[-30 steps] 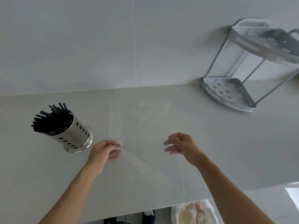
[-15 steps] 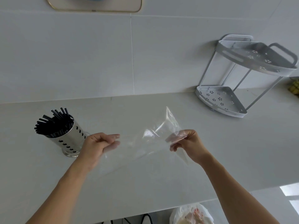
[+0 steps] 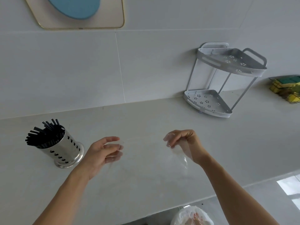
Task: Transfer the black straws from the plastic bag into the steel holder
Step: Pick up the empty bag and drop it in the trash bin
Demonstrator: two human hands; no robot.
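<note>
Several black straws stand bunched in the perforated steel holder at the left of the white counter. A clear plastic bag, with no straws in it, stretches between my hands above the counter's middle. My left hand pinches one end of the bag, just right of the holder. My right hand pinches the other end, and a flap of the bag hangs below its fingers.
A grey two-tier corner rack stands at the back right against the tiled wall. Yellow-green sponges in a wire basket sit at the far right. A white bag-lined bin shows below the counter's front edge.
The bag went from lying flat on the counter to being lifted and pulled out between both hands. My hands have spread further apart, and the view has tilted upward.
</note>
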